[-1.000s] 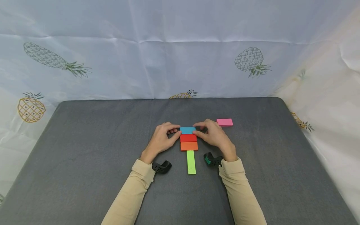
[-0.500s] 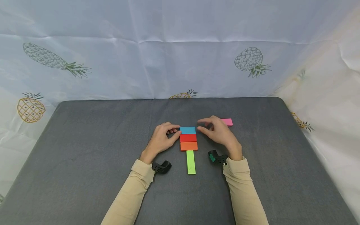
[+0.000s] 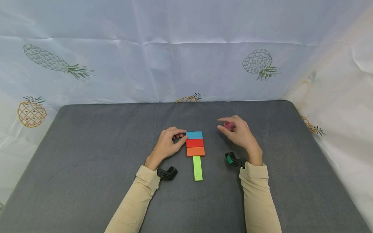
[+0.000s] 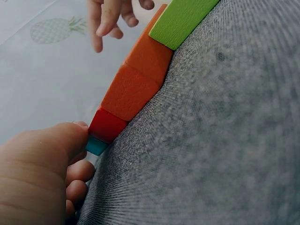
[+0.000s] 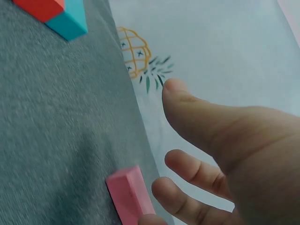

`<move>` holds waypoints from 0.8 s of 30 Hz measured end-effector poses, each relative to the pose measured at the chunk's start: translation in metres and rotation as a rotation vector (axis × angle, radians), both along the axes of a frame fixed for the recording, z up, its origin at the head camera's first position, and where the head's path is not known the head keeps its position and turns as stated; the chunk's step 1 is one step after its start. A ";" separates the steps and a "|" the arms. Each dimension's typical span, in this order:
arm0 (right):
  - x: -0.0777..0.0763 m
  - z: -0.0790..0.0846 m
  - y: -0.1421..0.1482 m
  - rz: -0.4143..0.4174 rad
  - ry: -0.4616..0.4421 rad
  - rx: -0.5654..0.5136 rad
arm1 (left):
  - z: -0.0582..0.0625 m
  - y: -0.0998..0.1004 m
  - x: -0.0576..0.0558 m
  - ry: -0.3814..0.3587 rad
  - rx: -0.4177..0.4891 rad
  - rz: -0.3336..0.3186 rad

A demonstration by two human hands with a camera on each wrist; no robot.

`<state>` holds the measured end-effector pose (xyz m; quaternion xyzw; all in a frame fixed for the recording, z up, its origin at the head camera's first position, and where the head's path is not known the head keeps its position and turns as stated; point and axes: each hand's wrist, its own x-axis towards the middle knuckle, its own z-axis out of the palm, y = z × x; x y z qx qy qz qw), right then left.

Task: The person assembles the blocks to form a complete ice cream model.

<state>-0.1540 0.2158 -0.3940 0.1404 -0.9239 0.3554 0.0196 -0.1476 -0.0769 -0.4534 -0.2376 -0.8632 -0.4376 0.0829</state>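
Observation:
In the head view, my left hand [image 3: 166, 144] holds the left end of a blue wooden block [image 3: 194, 135] between thumb and index finger. Directly below the blue block lie a red block [image 3: 195, 143] and an orange block [image 3: 195, 151], long sides together. A light green block [image 3: 197, 168] points toward me from under the orange one, like a stem. My right hand [image 3: 241, 133] hovers over a pink block [image 5: 127, 193], thumb and fingers spread apart. From the head, that pink block shows only in part between the fingers; the right wrist view has it near the fingertips.
The blocks lie on a dark grey cloth-covered table [image 3: 102, 181]. Behind it hangs a white cloth [image 3: 145, 71] printed with pineapples. Each wrist carries a black camera mount, the left mount [image 3: 167, 173] and the right mount [image 3: 235, 160].
My right hand has let go of the blue block's right end and moved right and away to the pink block. My left hand has stayed at the blue block. The blocks have not moved.

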 end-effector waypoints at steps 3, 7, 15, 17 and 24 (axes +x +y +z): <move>0.000 0.000 0.006 -0.016 0.016 0.001 | 0.000 0.000 0.000 -0.002 -0.001 0.002; 0.001 0.000 0.013 -0.040 0.012 0.000 | -0.001 0.000 0.000 -0.009 0.001 0.001; 0.003 0.000 0.026 -0.085 -0.028 0.029 | -0.002 0.000 0.000 0.009 0.004 -0.004; 0.004 0.000 0.029 -0.093 -0.043 0.039 | -0.002 0.000 -0.001 0.010 0.002 -0.005; 0.005 -0.002 0.036 -0.112 -0.076 0.051 | -0.003 0.000 -0.001 0.014 0.008 -0.005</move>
